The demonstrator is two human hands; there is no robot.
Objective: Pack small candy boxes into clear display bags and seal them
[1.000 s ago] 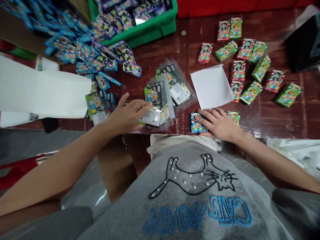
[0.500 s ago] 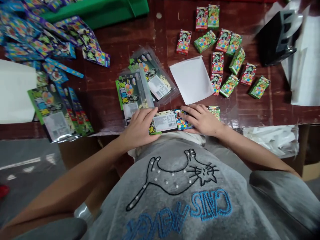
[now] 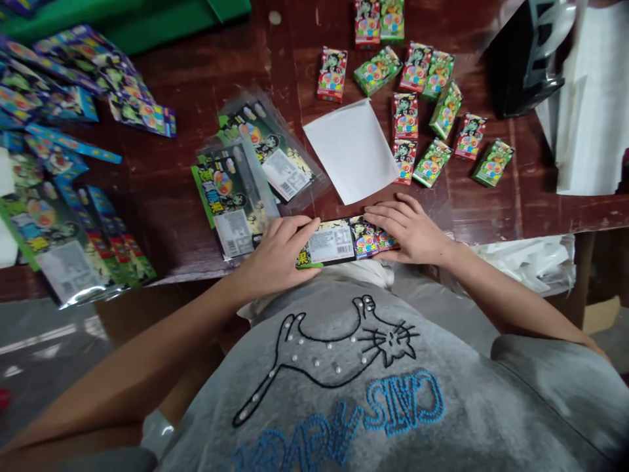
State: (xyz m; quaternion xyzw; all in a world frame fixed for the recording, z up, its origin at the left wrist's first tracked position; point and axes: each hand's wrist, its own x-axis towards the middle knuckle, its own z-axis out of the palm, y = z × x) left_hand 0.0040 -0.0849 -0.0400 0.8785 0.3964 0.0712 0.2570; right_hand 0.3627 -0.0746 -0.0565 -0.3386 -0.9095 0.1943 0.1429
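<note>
At the table's front edge, my left hand (image 3: 282, 252) is closed around the left end of a black and green printed bag (image 3: 330, 242) with a white barcode label. My right hand (image 3: 415, 229) closes over small colourful boxes (image 3: 366, 237) lined up at the bag's right end. Purple and red print shows on these boxes; the fingers hide part of them. Whether the boxes are inside the bag's mouth or only against it, I cannot tell. More flat printed bags (image 3: 230, 196) in clear film lie just beyond my left hand.
A white paper sheet (image 3: 351, 151) lies beyond my hands. Several small red and green boxes (image 3: 405, 115) stand and lie behind it, near a black tape dispenser (image 3: 525, 59). On the left are filled bags (image 3: 69, 242), a pile of purple and blue packs (image 3: 98, 72) and a green bin (image 3: 147, 23).
Purple and red boxes now show at the bag's right end, where blue ones showed before. The green box right of my right hand is out of sight. The camera view has shifted to the right.
</note>
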